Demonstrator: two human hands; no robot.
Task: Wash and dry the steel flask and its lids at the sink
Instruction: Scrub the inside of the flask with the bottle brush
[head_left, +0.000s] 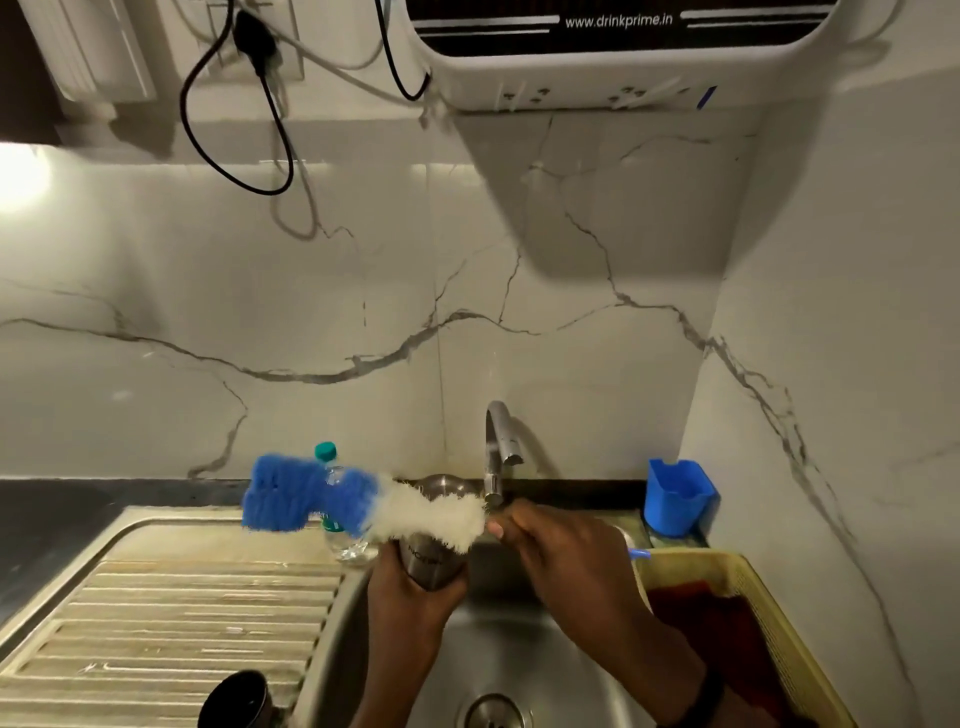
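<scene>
Steel flask (428, 564) in left hand (410, 597), bottle brush (363, 501) in right hand (566, 556), over sink (519, 660).

A home kitchen: a steel sink (332, 618) with ribbed drainboard (171, 613) and tap (496, 452) stands below a marble-look wall (363, 291) and a mounted water purifier (597, 57).

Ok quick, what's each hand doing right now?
Left hand: grips the steel flask over the sink.
Right hand: holds the bottle brush by its handle, bristles across the flask's top.
</scene>
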